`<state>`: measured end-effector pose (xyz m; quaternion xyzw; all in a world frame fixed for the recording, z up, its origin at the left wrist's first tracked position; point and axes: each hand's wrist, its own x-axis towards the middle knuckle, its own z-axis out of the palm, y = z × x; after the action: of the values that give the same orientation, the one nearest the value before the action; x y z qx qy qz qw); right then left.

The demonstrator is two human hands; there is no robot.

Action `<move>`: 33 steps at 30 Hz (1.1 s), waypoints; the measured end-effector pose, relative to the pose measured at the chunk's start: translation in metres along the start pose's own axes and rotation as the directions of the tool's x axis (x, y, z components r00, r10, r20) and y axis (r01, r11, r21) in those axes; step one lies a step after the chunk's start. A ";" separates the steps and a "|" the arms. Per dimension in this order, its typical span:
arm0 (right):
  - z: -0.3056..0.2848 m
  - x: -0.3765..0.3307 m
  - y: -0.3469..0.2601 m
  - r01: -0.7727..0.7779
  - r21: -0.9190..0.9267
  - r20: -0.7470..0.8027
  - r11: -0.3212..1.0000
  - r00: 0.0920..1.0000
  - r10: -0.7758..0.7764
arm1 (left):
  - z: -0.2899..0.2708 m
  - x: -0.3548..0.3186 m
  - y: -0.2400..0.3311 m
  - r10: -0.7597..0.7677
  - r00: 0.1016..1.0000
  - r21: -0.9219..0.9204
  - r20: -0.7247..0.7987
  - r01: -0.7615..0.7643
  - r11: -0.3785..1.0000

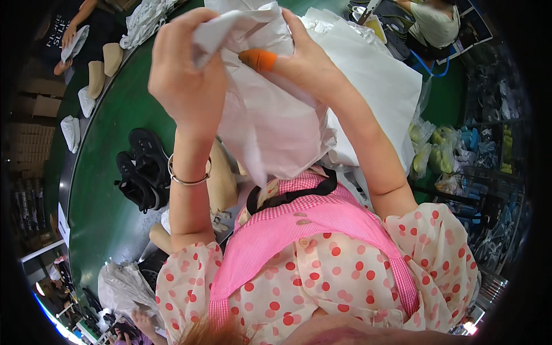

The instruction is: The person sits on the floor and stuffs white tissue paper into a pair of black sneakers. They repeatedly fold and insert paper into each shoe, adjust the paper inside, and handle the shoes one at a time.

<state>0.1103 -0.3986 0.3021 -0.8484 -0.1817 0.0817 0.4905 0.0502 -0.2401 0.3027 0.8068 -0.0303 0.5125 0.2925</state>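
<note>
Both of my hands are raised close to the camera and grip one crumpled sheet of white tissue paper [270, 115]. My left hand [187, 69] clutches its upper left edge in a fist. My right hand [299, 54], with an orange rubber cot on the thumb, pinches the paper from the right. The sheet hangs down between my forearms, in front of my pink apron. A metal bangle [190, 179] circles my left wrist.
A green conveyor belt [109, 190] curves along the left, carrying a pair of black shoes [141, 169], beige shoe lasts [98, 72] and paper wads. A stack of white paper sheets [385, 80] lies to the right. Other people work at top left and top right. Bagged goods sit on racks at right.
</note>
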 end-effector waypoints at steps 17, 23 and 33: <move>0.008 -0.008 0.034 0.039 0.615 0.087 0.788 0.989 -0.116 | 0.014 -0.055 -0.035 -0.597 0.653 -0.759 0.467 0.642 0.108; 0.005 0.003 0.033 0.500 -0.095 -0.283 0.861 0.815 -0.505 | 0.011 -0.077 -0.066 -0.589 0.686 -0.762 0.427 0.623 0.174; 0.008 0.011 0.030 0.508 -0.299 -0.424 0.808 0.688 -0.589 | -0.006 -0.059 -0.033 -0.515 0.686 -0.793 0.513 0.609 0.021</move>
<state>0.1246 -0.4015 0.2723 -0.7819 -0.3007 -0.3049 0.4531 0.0288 -0.2247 0.2398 0.4392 -0.0119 0.2002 0.8757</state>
